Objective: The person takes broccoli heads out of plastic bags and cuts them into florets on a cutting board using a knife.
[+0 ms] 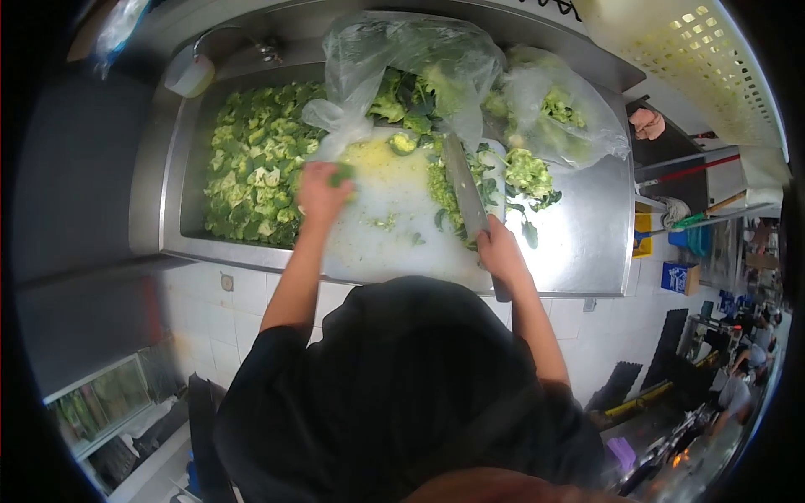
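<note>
My right hand is wrapped round the dark handle of a large kitchen knife. Its broad blade points away from me over the right part of a white cutting board. Against the blade's left side lie chopped broccoli bits. At the board's left edge, beside the sink, my left hand is closed on a green broccoli piece, slightly blurred. Cut broccoli florets fill the sink. A single broccoli piece sits at the board's far side.
Behind the board a clear plastic bag holds broccoli; a second bag stands to its right. A broccoli head rests on the steel counter. A faucet and a white container are behind the sink.
</note>
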`<state>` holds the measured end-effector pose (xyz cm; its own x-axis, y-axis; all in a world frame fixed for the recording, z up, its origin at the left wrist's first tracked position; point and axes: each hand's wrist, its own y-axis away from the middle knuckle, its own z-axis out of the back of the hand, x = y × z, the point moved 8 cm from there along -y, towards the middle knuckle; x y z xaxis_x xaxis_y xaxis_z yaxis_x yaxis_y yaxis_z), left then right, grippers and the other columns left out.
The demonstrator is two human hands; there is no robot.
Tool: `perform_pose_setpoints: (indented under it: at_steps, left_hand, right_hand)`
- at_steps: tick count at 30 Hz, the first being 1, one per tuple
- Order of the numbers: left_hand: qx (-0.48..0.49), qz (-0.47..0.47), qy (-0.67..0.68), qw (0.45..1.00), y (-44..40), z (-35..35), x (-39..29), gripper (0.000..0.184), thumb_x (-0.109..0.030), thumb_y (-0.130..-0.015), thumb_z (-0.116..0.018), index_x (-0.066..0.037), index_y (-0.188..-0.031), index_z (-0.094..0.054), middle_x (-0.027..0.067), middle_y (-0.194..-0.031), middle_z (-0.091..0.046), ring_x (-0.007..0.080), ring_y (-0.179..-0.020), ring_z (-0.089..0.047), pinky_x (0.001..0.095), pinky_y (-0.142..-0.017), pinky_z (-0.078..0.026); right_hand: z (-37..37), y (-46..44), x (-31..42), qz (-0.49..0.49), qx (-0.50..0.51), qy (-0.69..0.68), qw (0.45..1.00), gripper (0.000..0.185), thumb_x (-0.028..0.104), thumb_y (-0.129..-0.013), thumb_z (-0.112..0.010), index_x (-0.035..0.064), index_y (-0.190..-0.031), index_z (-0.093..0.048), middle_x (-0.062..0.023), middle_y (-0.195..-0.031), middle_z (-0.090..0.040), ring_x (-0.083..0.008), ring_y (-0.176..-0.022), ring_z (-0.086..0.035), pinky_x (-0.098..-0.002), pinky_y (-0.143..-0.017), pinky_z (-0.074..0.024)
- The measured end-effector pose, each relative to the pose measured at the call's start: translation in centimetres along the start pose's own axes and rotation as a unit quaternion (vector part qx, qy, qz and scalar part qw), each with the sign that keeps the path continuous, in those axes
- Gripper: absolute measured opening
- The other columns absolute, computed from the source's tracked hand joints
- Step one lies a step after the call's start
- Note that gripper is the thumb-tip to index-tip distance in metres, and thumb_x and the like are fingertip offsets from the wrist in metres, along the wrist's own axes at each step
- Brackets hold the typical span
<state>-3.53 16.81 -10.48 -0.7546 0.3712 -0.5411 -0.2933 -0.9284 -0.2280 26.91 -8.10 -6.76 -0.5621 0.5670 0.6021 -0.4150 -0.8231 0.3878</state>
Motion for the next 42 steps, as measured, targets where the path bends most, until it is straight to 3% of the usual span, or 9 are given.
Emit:
perform_pose_setpoints:
  at_steps: [4,8,14,21,24,26,29,35,42]
  left_hand:
    - [-0.067,-0.047,-0.079,0.993,-2.3,4.1,-1.8,0.048,-0.011,-0.071,-0.079,-0.010,-0.117,-0.067,0.0185,-0.127,-0.058,0.0391,-0.119,-0.055,0.0493,-0.105,-0.044]
    - [0.134,-0.176,0.050,0.974,-4.5,-5.1,-14.2,0.066,-0.014,-0.074,-0.076,-0.018,-0.137,-0.056,0.0203,-0.141,-0.050,0.0434,-0.128,-0.050,0.0487,-0.110,-0.043]
    - [0.288,-0.073,-0.074,0.952,-11.5,-13.5,-15.8,0.073,-0.019,-0.070,-0.077,-0.020,-0.138,-0.050,0.0196,-0.134,-0.056,0.0447,-0.117,-0.058,0.0462,-0.100,-0.050]
    - [0.199,-0.030,0.347,0.916,-7.1,-4.9,-4.6,0.050,-0.016,-0.073,-0.075,-0.010,-0.122,-0.065,0.0155,-0.124,-0.064,0.0351,-0.113,-0.061,0.0410,-0.098,-0.049]
    - [0.136,0.045,0.048,0.989,-4.3,2.0,-1.2,0.046,-0.013,-0.075,-0.074,-0.010,-0.120,-0.068,0.0163,-0.125,-0.064,0.0356,-0.112,-0.061,0.0418,-0.099,-0.048]
    - [-0.109,-0.028,-0.131,0.985,-3.5,6.3,-3.9,0.041,-0.013,-0.078,-0.074,-0.011,-0.118,-0.070,0.0157,-0.123,-0.065,0.0353,-0.113,-0.061,0.0434,-0.100,-0.048]
    - [0.055,-0.104,0.206,0.971,-5.3,2.2,-11.5,0.033,-0.014,-0.079,-0.074,-0.011,-0.112,-0.072,0.0143,-0.120,-0.067,0.0333,-0.117,-0.060,0.0439,-0.103,-0.044]
    - [0.068,-0.259,-0.236,0.934,-12.9,-6.8,-15.8,0.041,-0.011,-0.088,-0.063,-0.021,-0.128,-0.068,0.0182,-0.148,-0.046,0.0403,-0.127,-0.054,0.0485,-0.104,-0.047]
    - [0.253,-0.192,-0.239,0.918,-19.1,-9.0,-14.0,0.050,-0.005,-0.083,-0.068,-0.024,-0.129,-0.068,0.0153,-0.151,-0.042,0.0357,-0.128,-0.055,0.0455,-0.099,-0.052]
  right_hand:
    - [0.9,1.5,-0.1,-0.052,0.019,-0.058,0.997,0.036,0.016,-0.096,-0.054,-0.0051,-0.125,-0.055,-0.0347,-0.098,-0.067,-0.0525,-0.099,-0.063,-0.0555,-0.088,-0.0499]
    - [0.6,1.3,1.4,-0.046,0.030,-0.048,0.997,0.033,0.016,-0.096,-0.054,-0.0053,-0.121,-0.055,-0.0350,-0.097,-0.066,-0.0532,-0.098,-0.063,-0.0556,-0.086,-0.0499]
    - [1.1,1.4,0.4,-0.034,-0.010,-0.036,0.999,0.035,0.017,-0.096,-0.056,-0.0061,-0.122,-0.054,-0.0354,-0.095,-0.065,-0.0533,-0.096,-0.063,-0.0553,-0.085,-0.0497]
    - [1.9,3.4,-0.4,-0.092,0.024,-0.115,0.989,0.034,0.017,-0.096,-0.055,-0.0050,-0.123,-0.055,-0.0335,-0.092,-0.067,-0.0508,-0.089,-0.065,-0.0518,-0.077,-0.0521]
    - [1.3,3.6,0.4,-0.132,0.090,-0.108,0.981,0.037,0.016,-0.096,-0.055,-0.0061,-0.125,-0.055,-0.0324,-0.095,-0.067,-0.0494,-0.092,-0.065,-0.0495,-0.080,-0.0522]
    - [-0.5,2.7,0.2,-0.013,0.097,-0.055,0.994,0.038,0.018,-0.095,-0.056,-0.0054,-0.125,-0.055,-0.0324,-0.101,-0.067,-0.0489,-0.100,-0.063,-0.0502,-0.087,-0.0498]
    - [-2.8,2.5,1.4,0.028,0.135,-0.035,0.990,0.038,0.020,-0.095,-0.057,-0.0027,-0.125,-0.056,-0.0322,-0.107,-0.066,-0.0487,-0.107,-0.061,-0.0515,-0.093,-0.0473]
    - [-7.8,4.2,2.0,0.105,0.202,0.006,0.974,0.038,0.022,-0.094,-0.058,0.0008,-0.125,-0.059,-0.0300,-0.108,-0.067,-0.0479,-0.107,-0.061,-0.0525,-0.092,-0.0478]
    - [-7.7,2.2,-2.3,0.018,0.064,-0.036,0.997,0.041,0.021,-0.093,-0.058,0.0014,-0.129,-0.058,-0.0301,-0.107,-0.067,-0.0477,-0.105,-0.063,-0.0539,-0.092,-0.0484]
